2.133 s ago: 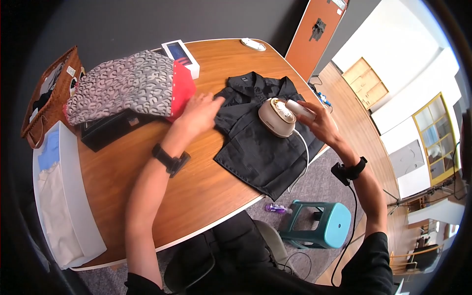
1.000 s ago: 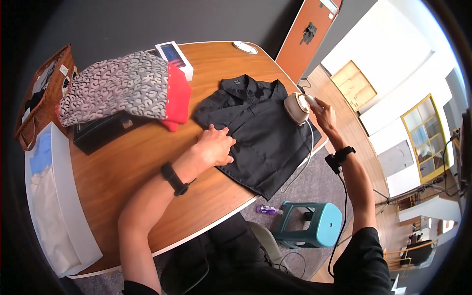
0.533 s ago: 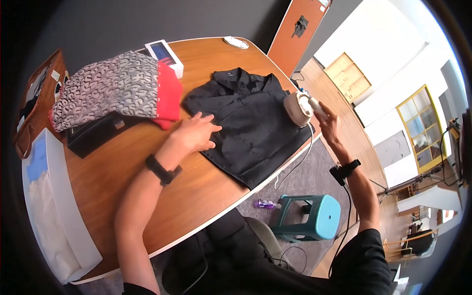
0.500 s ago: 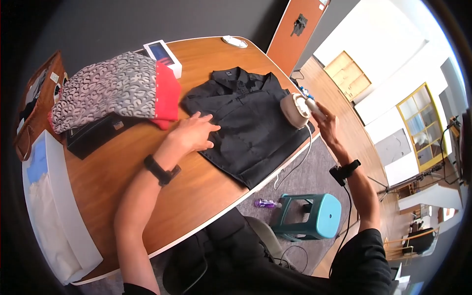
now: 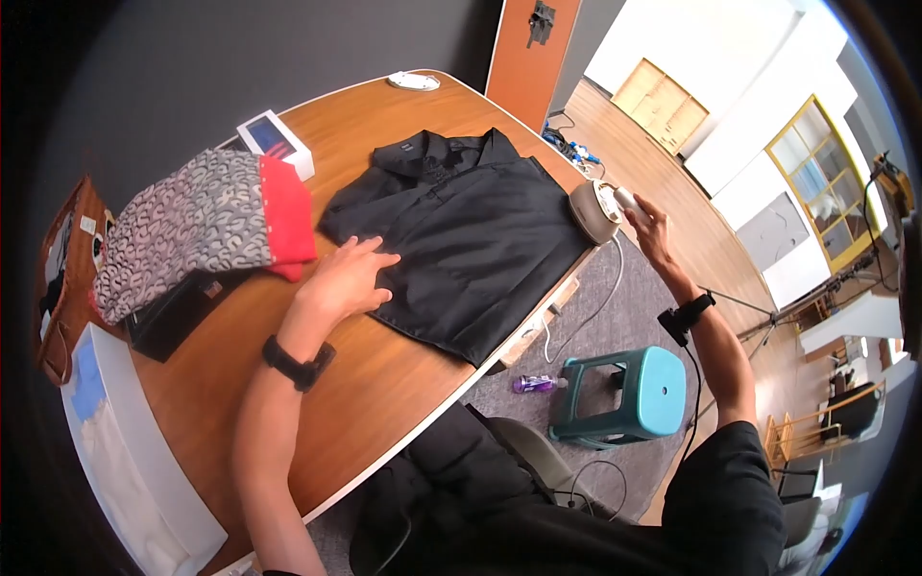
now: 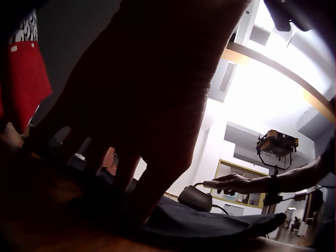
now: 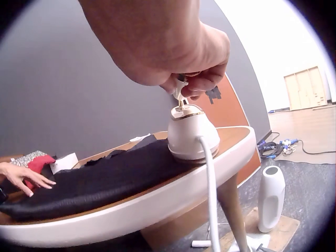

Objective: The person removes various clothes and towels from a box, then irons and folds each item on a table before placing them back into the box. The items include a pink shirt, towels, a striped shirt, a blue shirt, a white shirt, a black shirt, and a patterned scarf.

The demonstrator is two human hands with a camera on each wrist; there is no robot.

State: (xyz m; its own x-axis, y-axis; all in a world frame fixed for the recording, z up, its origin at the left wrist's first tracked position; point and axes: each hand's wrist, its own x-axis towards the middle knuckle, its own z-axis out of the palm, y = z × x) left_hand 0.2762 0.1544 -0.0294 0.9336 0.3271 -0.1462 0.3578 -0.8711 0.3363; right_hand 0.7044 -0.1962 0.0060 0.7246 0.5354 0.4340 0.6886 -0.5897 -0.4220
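Note:
A black collared shirt [image 5: 471, 254] lies spread on the wooden table [image 5: 370, 422], its collar toward the far side. My left hand [image 5: 338, 280] rests with spread fingers on the shirt's left edge. In the left wrist view those fingers are dark and reach down to the cloth. With my right hand [image 5: 651, 230] I grip the handle of a white iron [image 7: 191, 136]. The iron stands at the shirt's right side, right by the table's rim, with its soleplate facing down. Its white cord [image 7: 211, 194] hangs over the table edge. My right palm is hidden.
At the left are a patterned cloth with red trim [image 5: 192, 216] over a black box [image 5: 178, 317], a wicker basket [image 5: 69, 288], and a long white box [image 5: 182, 470] of folded clothes. A teal stool [image 5: 624, 398] and purple bottle [image 5: 534, 384] are on the floor.
My right hand has carried the iron from the shirt's middle to its right edge. My left hand has moved from the sleeve to the shirt's left edge. The head view has turned rightward.

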